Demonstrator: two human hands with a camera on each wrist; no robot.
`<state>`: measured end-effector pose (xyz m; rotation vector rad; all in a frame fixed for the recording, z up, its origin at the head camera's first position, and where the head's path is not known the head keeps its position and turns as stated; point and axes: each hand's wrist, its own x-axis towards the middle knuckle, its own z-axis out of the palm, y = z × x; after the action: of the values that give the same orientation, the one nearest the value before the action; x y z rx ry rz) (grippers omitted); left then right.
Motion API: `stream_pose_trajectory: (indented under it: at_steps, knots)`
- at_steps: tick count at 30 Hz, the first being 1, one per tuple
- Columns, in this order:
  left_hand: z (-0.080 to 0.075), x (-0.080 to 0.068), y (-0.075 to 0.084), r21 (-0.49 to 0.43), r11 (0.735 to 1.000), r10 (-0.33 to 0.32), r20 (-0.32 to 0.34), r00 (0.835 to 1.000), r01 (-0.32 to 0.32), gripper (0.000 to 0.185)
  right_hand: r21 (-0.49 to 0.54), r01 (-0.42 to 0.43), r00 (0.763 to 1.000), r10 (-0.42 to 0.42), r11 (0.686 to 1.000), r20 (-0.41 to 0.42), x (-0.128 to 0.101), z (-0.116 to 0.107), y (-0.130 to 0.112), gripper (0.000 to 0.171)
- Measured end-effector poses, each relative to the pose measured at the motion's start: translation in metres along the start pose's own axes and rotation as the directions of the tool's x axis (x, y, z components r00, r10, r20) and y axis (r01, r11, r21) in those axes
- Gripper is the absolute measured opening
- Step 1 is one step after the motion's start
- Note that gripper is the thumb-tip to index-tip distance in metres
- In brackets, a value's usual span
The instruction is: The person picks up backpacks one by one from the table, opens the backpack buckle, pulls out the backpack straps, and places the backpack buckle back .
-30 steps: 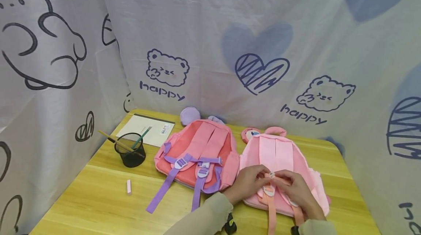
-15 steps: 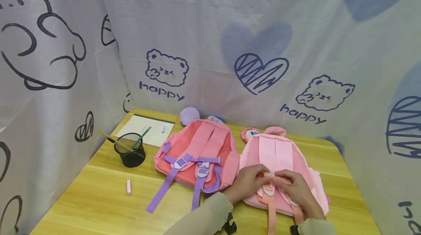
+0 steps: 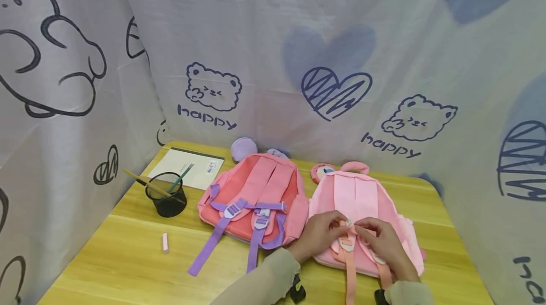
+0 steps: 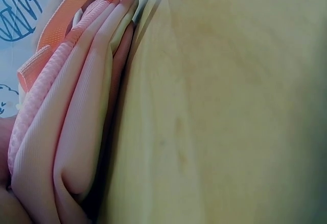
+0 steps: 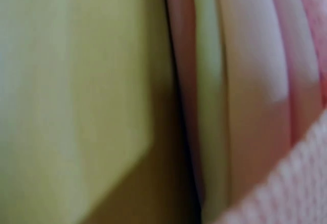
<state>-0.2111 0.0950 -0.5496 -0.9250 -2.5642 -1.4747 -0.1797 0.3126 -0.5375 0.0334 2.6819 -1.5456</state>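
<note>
Your left hand (image 3: 319, 235) and right hand (image 3: 381, 243) meet on the light pink bag (image 3: 362, 200), fingers curled and pinching the small white buckle (image 3: 349, 223) on its chest strap between them. The bag lies flat beneath both hands, its orange straps (image 3: 350, 272) running back toward your wrists. Just left of your left hand lies the darker pink bag (image 3: 260, 191). Well left of that stand the cup (image 3: 166, 199) and the eraser (image 3: 165, 242).

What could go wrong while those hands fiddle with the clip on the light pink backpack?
1. Both hands, left and right, pinch a small white clip; it could slip or nip a finger.
2. The orange straps trail toward the table edge and might snag a sleeve.
3. Tugging could slide the backpack against its neighbour.
</note>
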Motion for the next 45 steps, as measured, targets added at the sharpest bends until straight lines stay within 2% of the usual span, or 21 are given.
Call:
stream_pose_trajectory:
  at_steps: [7,12,17,25,32,40,45]
  knots:
    - [-0.002,0.0,-0.001,0.092,0.996,-0.021,0.011,1.0,0.02,0.019,0.005,0.047,0.999,-0.047,0.999,0.021,0.001,0.006,-0.008,0.02]
    - [-0.004,-0.002,-0.002,0.049,0.998,-0.032,-0.001,1.0,0.032,0.02,0.002,0.023,1.0,-0.023,1.0,0.001,0.004,0.008,-0.002,0.026]
    - [-0.002,-0.002,-0.002,0.012,0.999,-0.039,-0.006,0.999,0.039,0.02,0.043,-0.017,1.0,0.017,0.999,-0.019,0.001,0.006,0.002,0.025]
    - [0.001,0.0,0.0,0.061,0.998,-0.031,0.009,0.999,0.03,0.018,0.034,0.028,1.0,-0.028,0.999,0.003,0.003,0.005,0.002,0.025]
    - [0.0,0.001,0.001,0.026,0.999,-0.046,0.005,0.999,0.045,0.017,0.079,-0.026,1.0,0.027,0.997,-0.015,0.0,0.002,0.001,0.024]
    - [0.002,0.002,0.003,0.085,0.996,-0.028,0.011,1.0,0.027,0.021,0.111,-0.004,1.0,0.002,0.994,0.017,0.0,0.001,0.001,0.033]
    - [0.002,0.001,0.003,0.092,0.995,-0.027,0.011,1.0,0.026,0.023,0.113,0.011,1.0,-0.012,0.993,0.003,-0.001,0.002,0.001,0.034]
